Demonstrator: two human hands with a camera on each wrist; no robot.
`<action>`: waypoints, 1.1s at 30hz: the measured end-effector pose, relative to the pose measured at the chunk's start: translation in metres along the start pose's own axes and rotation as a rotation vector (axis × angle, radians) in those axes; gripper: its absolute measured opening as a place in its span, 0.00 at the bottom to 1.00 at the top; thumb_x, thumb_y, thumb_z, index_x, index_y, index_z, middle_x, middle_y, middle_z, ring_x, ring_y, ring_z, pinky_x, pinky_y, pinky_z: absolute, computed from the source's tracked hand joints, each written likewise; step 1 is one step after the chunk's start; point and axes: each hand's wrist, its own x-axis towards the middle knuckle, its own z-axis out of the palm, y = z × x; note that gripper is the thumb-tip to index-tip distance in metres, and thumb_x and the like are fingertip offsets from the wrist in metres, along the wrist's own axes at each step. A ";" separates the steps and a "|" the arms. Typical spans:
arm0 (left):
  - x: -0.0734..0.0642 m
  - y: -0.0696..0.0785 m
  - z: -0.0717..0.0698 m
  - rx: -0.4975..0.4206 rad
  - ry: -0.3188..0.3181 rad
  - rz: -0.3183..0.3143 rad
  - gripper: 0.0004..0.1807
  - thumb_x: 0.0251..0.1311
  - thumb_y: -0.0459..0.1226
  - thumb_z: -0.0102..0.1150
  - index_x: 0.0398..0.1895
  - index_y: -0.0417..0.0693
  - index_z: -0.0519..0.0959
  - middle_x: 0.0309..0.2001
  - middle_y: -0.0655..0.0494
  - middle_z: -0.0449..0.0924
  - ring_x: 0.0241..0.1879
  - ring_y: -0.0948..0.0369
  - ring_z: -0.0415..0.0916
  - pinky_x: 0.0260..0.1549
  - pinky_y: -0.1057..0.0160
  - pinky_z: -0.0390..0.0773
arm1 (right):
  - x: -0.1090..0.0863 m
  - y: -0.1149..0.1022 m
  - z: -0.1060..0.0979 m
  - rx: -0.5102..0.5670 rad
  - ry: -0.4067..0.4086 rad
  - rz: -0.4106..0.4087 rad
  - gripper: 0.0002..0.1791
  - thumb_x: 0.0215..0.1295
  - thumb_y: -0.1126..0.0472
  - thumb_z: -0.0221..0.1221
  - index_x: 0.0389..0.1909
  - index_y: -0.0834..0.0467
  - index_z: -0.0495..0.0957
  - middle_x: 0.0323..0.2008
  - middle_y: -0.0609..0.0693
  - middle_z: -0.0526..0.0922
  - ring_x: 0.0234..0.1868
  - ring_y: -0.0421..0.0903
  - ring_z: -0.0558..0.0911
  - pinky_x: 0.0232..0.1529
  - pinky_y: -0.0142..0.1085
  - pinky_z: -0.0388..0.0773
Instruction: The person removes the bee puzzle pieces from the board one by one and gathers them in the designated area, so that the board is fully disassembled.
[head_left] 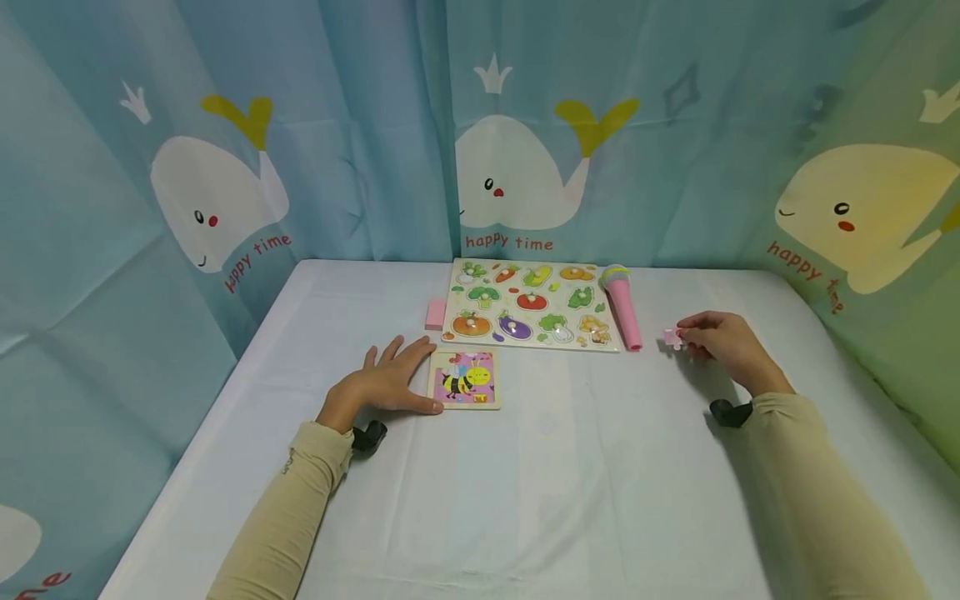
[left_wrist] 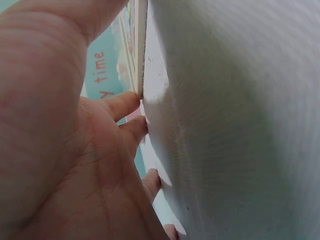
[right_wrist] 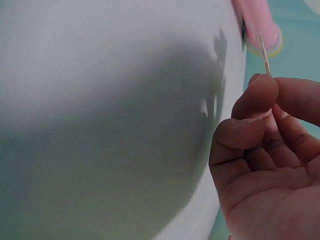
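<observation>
A small square bee puzzle with a light wooden frame lies flat on the white cloth. My left hand is spread at its left side, thumb at the near left corner and index finger at the far one. In the left wrist view the fingers of the left hand are extended, and a fingertip touches the wooden edge. Off to the right, my right hand pinches a small pink jigsaw piece between thumb and forefinger. The right wrist view shows this jigsaw piece edge-on, raised above the cloth.
Behind the bee puzzle lies a vegetable peg board. A pink toy microphone rests along the board's right side, and a pink block sits by its left edge. A whale-print curtain encloses the table.
</observation>
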 end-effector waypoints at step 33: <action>-0.001 0.001 0.000 0.008 0.002 -0.006 0.62 0.58 0.61 0.73 0.88 0.50 0.51 0.88 0.48 0.40 0.85 0.41 0.26 0.75 0.31 0.25 | -0.003 0.015 -0.014 -0.132 0.031 -0.041 0.20 0.82 0.59 0.57 0.57 0.75 0.77 0.36 0.53 0.85 0.35 0.47 0.81 0.35 0.36 0.81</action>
